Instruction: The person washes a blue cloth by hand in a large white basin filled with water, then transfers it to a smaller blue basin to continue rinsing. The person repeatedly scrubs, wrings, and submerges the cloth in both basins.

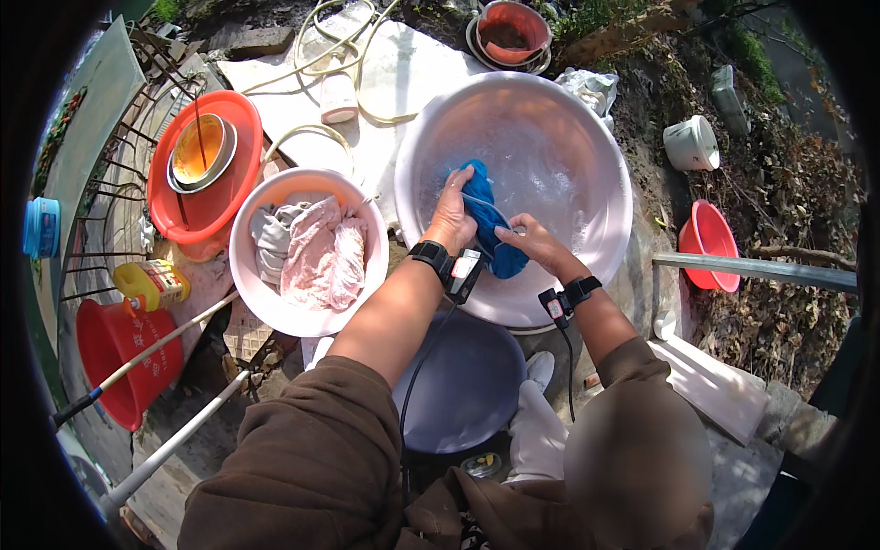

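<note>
A bunched blue cloth [489, 218] with a pale cord or edging hangs over the near left part of a large pinkish-white basin [605, 179]. My left hand [454, 210] grips its upper left side, the thumb and fingers closed around the fabric. At the lower right, my right hand [535, 240] pinches the pale edging between thumb and fingers. Soapy water [543, 172] with foam lies in the basin below. Each wrist wears a black strap with a small device and cable. How the cloth is folded under my fingers is hidden.
Left of my arms, a smaller pink basin [240, 240] holds pink and grey wet cloths [320, 251]. A dark blue-grey basin [460, 392] sits between my legs. Red basins, a yellow bottle [152, 284], a hose [392, 118], poles and a white bucket [691, 143] stand around.
</note>
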A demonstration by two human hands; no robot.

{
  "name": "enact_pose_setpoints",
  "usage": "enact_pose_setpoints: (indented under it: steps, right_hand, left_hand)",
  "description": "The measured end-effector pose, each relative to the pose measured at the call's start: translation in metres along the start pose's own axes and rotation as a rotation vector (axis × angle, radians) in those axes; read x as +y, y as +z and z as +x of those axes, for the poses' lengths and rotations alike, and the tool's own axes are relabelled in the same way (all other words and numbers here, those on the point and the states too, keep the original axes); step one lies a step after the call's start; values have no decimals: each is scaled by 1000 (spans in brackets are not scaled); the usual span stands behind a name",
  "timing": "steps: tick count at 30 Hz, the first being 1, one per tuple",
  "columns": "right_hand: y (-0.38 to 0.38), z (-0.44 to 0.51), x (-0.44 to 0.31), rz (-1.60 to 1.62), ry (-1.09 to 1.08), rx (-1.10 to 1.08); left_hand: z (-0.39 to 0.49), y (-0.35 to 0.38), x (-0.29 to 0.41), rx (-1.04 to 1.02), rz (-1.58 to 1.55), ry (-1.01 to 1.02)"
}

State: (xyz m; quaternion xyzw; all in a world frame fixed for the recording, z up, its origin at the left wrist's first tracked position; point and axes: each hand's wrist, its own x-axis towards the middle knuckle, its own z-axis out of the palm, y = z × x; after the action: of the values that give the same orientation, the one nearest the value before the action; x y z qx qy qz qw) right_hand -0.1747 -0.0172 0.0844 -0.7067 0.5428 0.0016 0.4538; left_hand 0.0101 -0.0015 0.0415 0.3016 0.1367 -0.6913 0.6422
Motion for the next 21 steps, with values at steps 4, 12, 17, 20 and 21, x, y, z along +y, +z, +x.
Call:
enact_pose_setpoints:
  steps: [4, 12, 17, 20, 21]
  right_hand:
    - [0, 12, -6, -33, -138, 20]
    - [4, 36, -12, 433, 52, 10]
    - [18, 42, 26, -129, 26, 409]
    - [44, 46, 42, -389, -50, 112]
    - [49, 48, 42, -352, -34, 204]
  left_hand:
    - [-10, 4, 6, -89, -121, -89]
    - [-10, -1, 13, -65, 430, -61]
    - [-8, -17, -4, 182, 539, -236]
    - [-2, -24, -17, 212, 515, -233]
    - [1, -26, -21, 224, 510, -225]
